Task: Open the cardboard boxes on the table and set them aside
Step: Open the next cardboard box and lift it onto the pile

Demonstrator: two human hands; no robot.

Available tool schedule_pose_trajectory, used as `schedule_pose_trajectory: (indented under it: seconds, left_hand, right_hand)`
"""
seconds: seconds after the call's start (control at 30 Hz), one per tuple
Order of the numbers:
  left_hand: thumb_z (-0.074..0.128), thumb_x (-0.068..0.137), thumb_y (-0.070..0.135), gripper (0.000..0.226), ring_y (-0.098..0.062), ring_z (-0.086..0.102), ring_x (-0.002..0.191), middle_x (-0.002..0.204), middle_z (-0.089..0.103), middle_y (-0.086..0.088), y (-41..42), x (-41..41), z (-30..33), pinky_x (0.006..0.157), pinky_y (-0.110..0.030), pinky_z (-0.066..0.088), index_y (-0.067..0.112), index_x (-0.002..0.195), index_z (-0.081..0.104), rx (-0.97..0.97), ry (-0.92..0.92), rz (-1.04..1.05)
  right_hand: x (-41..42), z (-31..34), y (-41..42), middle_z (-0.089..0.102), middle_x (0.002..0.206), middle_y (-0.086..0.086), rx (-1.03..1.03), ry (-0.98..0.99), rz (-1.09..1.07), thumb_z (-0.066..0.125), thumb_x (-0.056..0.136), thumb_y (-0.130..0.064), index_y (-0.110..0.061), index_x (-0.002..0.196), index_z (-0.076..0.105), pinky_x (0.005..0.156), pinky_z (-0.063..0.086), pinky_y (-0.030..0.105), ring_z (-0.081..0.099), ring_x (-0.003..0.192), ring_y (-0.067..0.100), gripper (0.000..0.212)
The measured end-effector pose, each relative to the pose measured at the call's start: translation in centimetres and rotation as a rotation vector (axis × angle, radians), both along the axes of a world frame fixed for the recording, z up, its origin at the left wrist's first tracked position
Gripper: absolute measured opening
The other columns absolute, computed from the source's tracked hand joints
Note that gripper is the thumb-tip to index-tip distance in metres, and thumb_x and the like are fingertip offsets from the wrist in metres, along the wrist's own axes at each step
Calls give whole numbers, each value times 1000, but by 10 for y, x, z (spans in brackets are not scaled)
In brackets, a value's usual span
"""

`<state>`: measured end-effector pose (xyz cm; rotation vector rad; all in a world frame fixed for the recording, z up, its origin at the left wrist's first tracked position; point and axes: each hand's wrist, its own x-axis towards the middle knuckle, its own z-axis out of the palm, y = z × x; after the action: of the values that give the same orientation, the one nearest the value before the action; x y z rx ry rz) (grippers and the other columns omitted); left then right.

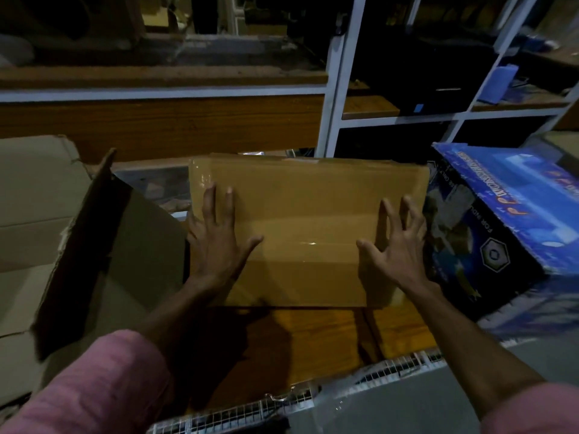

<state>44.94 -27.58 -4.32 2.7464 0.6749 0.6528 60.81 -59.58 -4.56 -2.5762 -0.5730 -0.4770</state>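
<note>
A closed brown cardboard box (308,220), sealed with glossy clear tape, lies flat on the wooden table (319,343) in the middle of the view. My left hand (219,239) rests flat on the box's left part, fingers straight and spread. My right hand (396,245) touches the box's right part with spread, slightly bent fingers, its outer fingers over the right edge. To the left stands a large opened cardboard box (40,233) with its flaps raised.
A blue printed carton (504,233) lies tilted against the box's right side. White metal shelving (338,89) with dark items stands behind. A white wire grid (391,371) runs along the table's near edge. A wooden ledge crosses the back.
</note>
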Motion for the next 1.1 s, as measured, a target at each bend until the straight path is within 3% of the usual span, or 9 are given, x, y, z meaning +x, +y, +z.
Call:
schedule_pose_trajectory:
  seconds: [0.17,0.3,0.4,0.53,0.63,0.7,0.83,0.97,1.1]
  left_hand:
    - [72,84,58,117,-52,3,150,164,-31,-2,-7,-28,-21,113,-73,22,29,161,-11,-6,29,-28]
    - [48,91,72,100,-49,-2,152,166,-26,-4,-15,-51,-26,112,-75,17,28,162,-7,53,52,-23]
    - [36,89,75,93,-50,-9,151,169,-17,-2,-28,-57,-12,109,-80,11,30,162,1,109,33,73]
    - [29,92,73,84,-46,-8,152,170,-6,-4,-33,-50,28,111,-77,3,29,161,7,113,-85,95]
    - [29,95,70,73,-44,7,152,168,7,-7,-33,-41,61,112,-76,10,26,154,27,132,-57,91]
    - [30,97,69,67,-45,17,149,166,14,-9,-35,-34,76,111,-76,18,26,148,35,103,19,67]
    - [27,96,74,71,-46,18,148,165,20,-12,-33,-19,88,110,-79,14,27,149,36,75,191,54]
    - [25,93,78,74,-44,19,147,160,29,-10,-19,-4,93,107,-79,13,26,142,44,35,264,32]
    - [24,90,82,77,-43,14,149,163,22,-7,3,11,95,109,-78,15,30,145,36,-41,309,2]
  right_hand:
    - [-22,-29,-14,12,159,19,4,-116,32,85,73,-43,-16,151,38,111,26,72,16,146,48,96]
    - [-41,-34,-27,20,153,18,58,-161,62,80,79,-40,-17,144,40,109,31,70,24,144,46,79]
    - [-51,-22,-32,33,139,14,106,-219,5,63,87,-52,-17,132,42,102,37,67,34,136,47,61]
    - [-49,19,-34,35,132,14,241,-278,-38,57,90,-56,-14,129,43,102,39,53,39,125,40,59]
    - [-43,53,-29,39,134,13,242,-168,-40,49,93,-59,-14,131,48,97,44,49,41,122,34,59]
    - [-37,70,-23,42,135,11,134,-59,-50,37,94,-66,-17,132,52,97,46,53,43,124,34,63]
    - [-22,88,-14,37,150,10,-57,88,-52,40,95,-67,-20,135,55,104,37,58,28,139,38,63]
    - [-7,98,-6,30,156,11,-178,177,-44,40,94,-69,-20,138,52,107,37,61,27,140,43,67]
    - [13,102,6,24,159,11,-214,224,-21,41,94,-69,-20,147,42,110,35,64,22,144,44,73]
